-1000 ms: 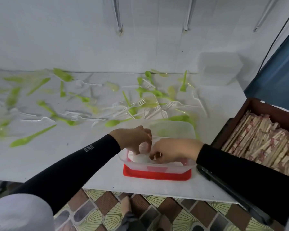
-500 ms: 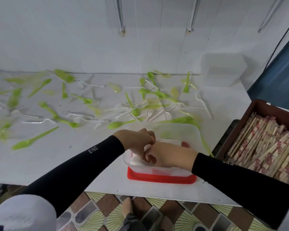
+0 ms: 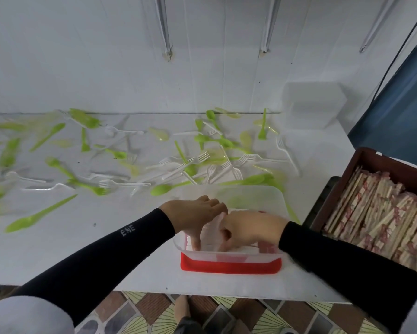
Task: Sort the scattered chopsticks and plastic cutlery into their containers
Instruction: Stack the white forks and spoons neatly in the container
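Note:
A clear plastic container stands on a red lid at the table's front edge. Both my hands are inside it. My left hand reaches in from the left, thumb pointing down onto a pile of white cutlery. My right hand lies over the same pile with its fingers curled down around the white pieces. Green spoons and white forks lie scattered across the table behind. Wrapped chopsticks fill a brown box on the right.
A second clear container stands upside down at the back right against the white wall. A black tray edge sits under the brown box. A green spoon lies alone at the left front. Tiled floor shows below the table edge.
My hands have pushed deeper into the clear container. My left thumb now points down into the white pile, and the right hand has slid under the left.

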A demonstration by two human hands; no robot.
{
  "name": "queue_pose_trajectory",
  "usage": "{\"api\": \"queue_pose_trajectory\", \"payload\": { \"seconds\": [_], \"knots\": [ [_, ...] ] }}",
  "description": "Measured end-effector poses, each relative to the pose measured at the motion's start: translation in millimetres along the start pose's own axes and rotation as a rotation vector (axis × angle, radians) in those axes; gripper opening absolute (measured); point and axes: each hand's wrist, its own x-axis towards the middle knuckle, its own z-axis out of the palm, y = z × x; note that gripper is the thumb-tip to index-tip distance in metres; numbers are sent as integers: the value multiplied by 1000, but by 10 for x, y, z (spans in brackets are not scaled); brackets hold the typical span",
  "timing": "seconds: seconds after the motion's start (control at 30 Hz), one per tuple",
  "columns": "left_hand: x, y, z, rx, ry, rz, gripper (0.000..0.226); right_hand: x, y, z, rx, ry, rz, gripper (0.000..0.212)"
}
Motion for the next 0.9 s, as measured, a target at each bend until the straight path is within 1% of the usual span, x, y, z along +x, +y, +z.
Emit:
{"api": "queue_pose_trajectory", "payload": {
  "seconds": [0.07, 0.1, 0.13, 0.17, 0.2, 0.27, 0.3, 0.33, 0.4, 0.47, 0.53, 0.57, 0.6, 0.67, 0.7, 0.73, 0.77, 0.83, 0.9],
  "knots": [
    [-14, 5, 1, -52, -12, -19, 98, -57, 116, -152, 208, 6, 11, 30],
    [-27, 3, -41, -157, -5, -19, 89, -106, 174, -261, 282, 46, 4, 28],
    [-58, -18, -104, -312, 21, -13, 77, -146, 226, -378, 341, 113, -9, 25],
    [-91, -42, -192, -477, 76, -3, 62, -185, 285, -496, 401, 199, -13, 22],
    [-132, -89, -282, -614, 172, -6, 45, -209, 351, -613, 455, 297, -2, 21],
    [-165, -221, -438, -770, 433, -64, 19, -214, 543, -809, 531, 466, 75, 21],
    [-143, -309, -485, -812, 546, -103, 10, -214, 656, -888, 556, 508, 125, 21],
    [-112, -406, -495, -851, 619, -141, 6, -195, 767, -944, 573, 526, 173, 19],
    [44, -602, -463, -914, 650, -201, 8, -107, 976, -998, 561, 541, 260, 18],
    [303, -759, -375, -944, 599, -253, 11, 57, 1120, -973, 434, 569, 322, 23],
    [606, -839, -280, -887, 583, -320, 18, 285, 1193, -915, 298, 560, 346, 23],
    [746, -860, -230, -815, 592, -364, 26, 380, 1176, -883, 244, 530, 324, 24],
    [863, -878, -196, -740, 599, -410, 35, 470, 1149, -863, 179, 499, 284, 30],
    [1038, -924, -179, -652, 601, -470, 51, 631, 1133, -855, -56, 431, 175, 49],
    [1095, -926, -167, -640, 592, -481, 57, 678, 1139, -846, -192, 401, 126, 53],
    [1159, -983, -172, -631, 574, -478, 59, 764, 1162, -872, -285, 388, 86, 51],
    [1185, -972, -169, -633, 560, -467, 58, 786, 1198, -848, -348, 382, 57, 47],
    [1204, -1029, -177, -672, 567, -443, 48, 874, 1258, -799, -411, 411, -6, 36],
    [1169, -1138, -224, -741, 615, -433, 35, 929, 1311, -734, -365, 492, -65, 28]
  ]
}}
